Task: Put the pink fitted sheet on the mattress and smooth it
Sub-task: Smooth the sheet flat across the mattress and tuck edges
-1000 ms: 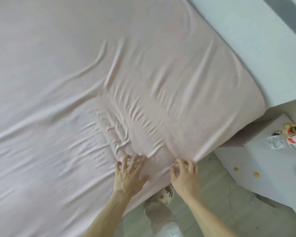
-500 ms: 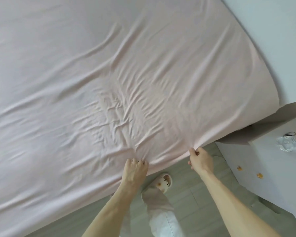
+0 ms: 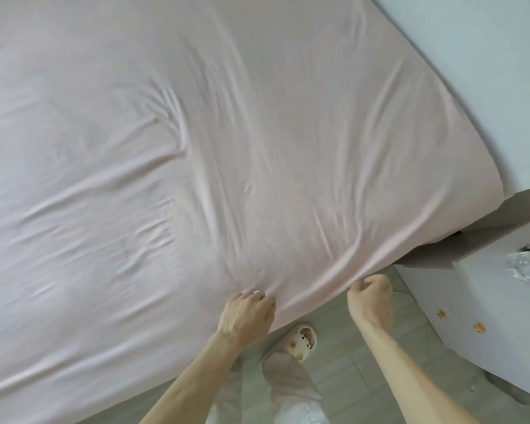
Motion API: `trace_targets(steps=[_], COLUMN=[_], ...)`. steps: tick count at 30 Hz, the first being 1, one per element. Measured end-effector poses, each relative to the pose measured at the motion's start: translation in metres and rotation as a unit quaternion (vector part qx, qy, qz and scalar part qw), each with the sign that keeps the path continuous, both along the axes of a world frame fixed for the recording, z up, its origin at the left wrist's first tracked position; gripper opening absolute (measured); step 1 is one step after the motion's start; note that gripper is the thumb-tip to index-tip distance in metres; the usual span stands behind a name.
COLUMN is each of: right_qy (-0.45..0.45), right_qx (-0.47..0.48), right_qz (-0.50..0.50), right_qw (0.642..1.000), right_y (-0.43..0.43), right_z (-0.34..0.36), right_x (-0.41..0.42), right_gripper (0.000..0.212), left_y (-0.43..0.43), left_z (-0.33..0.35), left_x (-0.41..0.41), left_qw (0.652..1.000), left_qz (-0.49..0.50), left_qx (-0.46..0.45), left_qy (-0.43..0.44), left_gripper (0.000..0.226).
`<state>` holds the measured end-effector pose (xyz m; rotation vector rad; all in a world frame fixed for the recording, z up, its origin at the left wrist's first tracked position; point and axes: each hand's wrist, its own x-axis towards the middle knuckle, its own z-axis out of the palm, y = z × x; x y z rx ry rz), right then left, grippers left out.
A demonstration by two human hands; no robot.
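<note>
The pink fitted sheet (image 3: 227,142) covers the whole mattress top and hides the mattress itself. Long wrinkles fan out across it from the near edge. My left hand (image 3: 247,313), with a ring on one finger, is closed on a fold of the sheet at the near edge. My right hand (image 3: 371,298) is fisted on the sheet's edge a little to the right, just off the side of the bed. The cloth between the two hands is pulled into a taut ridge.
A white bedside table (image 3: 487,325) stands at the right with a clear plastic bottle (image 3: 527,359) on it. A white headboard (image 3: 471,71) runs along the upper right. My slippered foot (image 3: 300,339) stands on the pale floor (image 3: 349,371) by the bed.
Both hands went from spread on the sheet's edge to closed on it. The creases near the hands have stretched into longer, flatter folds. The view shifted left.
</note>
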<state>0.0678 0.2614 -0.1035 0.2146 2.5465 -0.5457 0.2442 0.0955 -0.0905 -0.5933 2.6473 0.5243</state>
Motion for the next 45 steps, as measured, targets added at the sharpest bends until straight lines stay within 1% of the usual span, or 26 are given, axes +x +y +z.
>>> trace_targets(steps=[2,4,5,7,9,10,12,14,15,17,18,20,22,24,26,28,29,31,32,33,35,37,39,41,43,45], right_qy=[0.125,0.221,0.230,0.192,0.146,0.131,0.108,0.086,0.052,-0.011,-0.021,0.023,0.095,0.142,0.153,0.121,0.104,0.121,0.130,0.125,0.116,0.096,0.095,0.123,0.154,0.179], right_qx=[-0.049,-0.088,-0.096,-0.098,-0.068,-0.036,0.056,0.123,0.134,0.138,0.143,0.135,0.083,0.016,-0.040,-0.066,-0.066,-0.032,-0.005,0.014,0.033,0.056,0.067,0.041,-0.008,-0.058], right_qz=[0.118,0.234,0.281,0.376,0.464,0.478,0.446,0.372,0.332,0.237,0.199,0.188,0.255,0.350,0.437,0.503,0.535,0.620,0.655,0.670,0.667,0.672,0.663,0.646,0.626,0.613], right_qw=[0.984,0.943,0.927,0.901,0.871,0.868,0.887,0.916,0.932,0.961,0.969,0.973,0.959,0.926,0.886,0.853,0.836,0.775,0.744,0.731,0.735,0.732,0.740,0.752,0.765,0.767], right_y=[-0.023,-0.058,-0.079,-0.116,-0.125,-0.114,-0.069,-0.023,-0.008,0.002,0.001,-0.015,-0.045,-0.084,-0.129,-0.167,-0.171,-0.169,-0.162,-0.152,-0.143,-0.152,-0.178,-0.213,-0.252,-0.297], right_z=[0.007,0.010,0.009,0.006,-0.010,-0.022,-0.042,-0.050,-0.047,-0.039,-0.038,-0.027,-0.014,-0.001,0.006,-0.004,-0.011,-0.038,-0.048,-0.054,-0.052,-0.038,-0.016,0.004,0.017,0.017], right_x=[0.005,0.013,0.015,0.016,0.007,-0.003,-0.024,-0.037,-0.039,-0.035,-0.032,-0.021,-0.007,0.010,0.027,0.046,0.054,0.077,0.085,0.088,0.088,0.094,0.101,0.112,0.128,0.152], right_gripper=[0.017,0.031,0.041,0.062,0.072,0.074,0.080,0.083,0.085,0.090,0.093,0.093,0.089,0.085,0.079,0.074,0.072,0.070,0.070,0.070,0.068,0.063,0.050,0.037,0.039,0.047], left_y=[-0.025,-0.057,-0.075,-0.098,-0.098,-0.090,-0.067,-0.054,-0.052,-0.062,-0.068,-0.086,-0.105,-0.127,-0.149,-0.163,-0.160,-0.139,-0.122,-0.105,-0.089,-0.093,-0.104,-0.119,-0.144,-0.180], left_z=[-0.004,-0.009,-0.012,-0.020,-0.035,-0.043,-0.056,-0.057,-0.053,-0.039,-0.032,-0.015,-0.005,-0.007,-0.013,-0.026,-0.031,-0.049,-0.055,-0.056,-0.052,-0.039,-0.020,-0.010,-0.007,-0.015], left_x=[-0.002,-0.007,-0.012,-0.020,-0.016,-0.007,0.018,0.040,0.047,0.046,0.038,0.029,0.029,0.034,0.039,0.051,0.057,0.090,0.111,0.129,0.156,0.170,0.174,0.178,0.185,0.197], left_qw=[0.992,0.979,0.975,0.974,0.980,0.980,0.976,0.976,0.977,0.983,0.985,0.979,0.966,0.955,0.950,0.943,0.939,0.928,0.929,0.937,0.955,0.961,0.964,0.969,0.964,0.947], left_qz=[0.057,0.129,0.155,0.187,0.187,0.195,0.212,0.203,0.191,0.158,0.155,0.190,0.240,0.270,0.289,0.314,0.328,0.361,0.361,0.342,0.293,0.272,0.264,0.245,0.249,0.295], left_qx=[-0.041,-0.087,-0.102,-0.099,-0.061,-0.044,-0.032,-0.038,-0.042,-0.058,-0.062,-0.079,-0.095,-0.118,-0.118,-0.104,-0.090,-0.057,-0.048,-0.046,-0.028,-0.019,-0.012,-0.028,-0.059,-0.088], left_qy=[0.102,0.133,0.125,0.086,0.023,-0.005,-0.036,-0.065,-0.082,-0.072,-0.049,0.000,0.022,0.026,0.005,-0.023,-0.043,-0.068,-0.064,-0.052,-0.043,-0.038,-0.010,0.026,0.069,0.094], left_gripper=[0.025,0.042,0.052,0.067,0.072,0.072,0.075,0.079,0.080,0.078,0.072,0.060,0.059,0.066,0.071,0.069,0.069,0.069,0.069,0.070,0.072,0.072,0.062,0.045,0.035,0.043])
